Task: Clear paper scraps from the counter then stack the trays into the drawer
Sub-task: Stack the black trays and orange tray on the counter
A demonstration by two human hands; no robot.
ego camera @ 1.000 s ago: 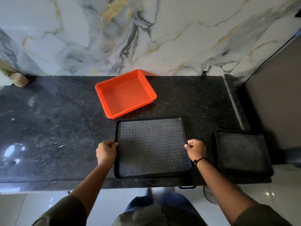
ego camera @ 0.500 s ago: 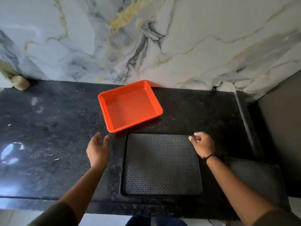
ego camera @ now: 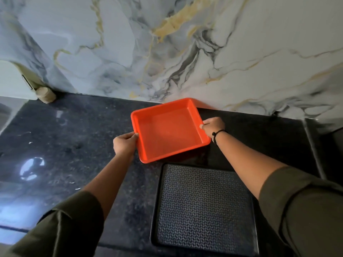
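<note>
orange tray [ego camera: 168,129]: sitting at the back of the surface [ego camera: 74,145], near the wall | left hand [ego camera: 124,142] and right hand [ego camera: 213,127]: now pinching its opposite rims, having left the black patterned tray [ego camera: 204,206] just in front | meaning: stacking is probably beginning, orange tray going next.

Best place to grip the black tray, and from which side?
Take the black tray by its raised rim, one hand on each side edge, coming in from left and right. It lies flat on the counter with a shallow lip, and its textured middle offers no hold. Its near edge sits close to the counter's front, so a thumb may also hook that lip. Both hands are on the orange tray now.
</note>
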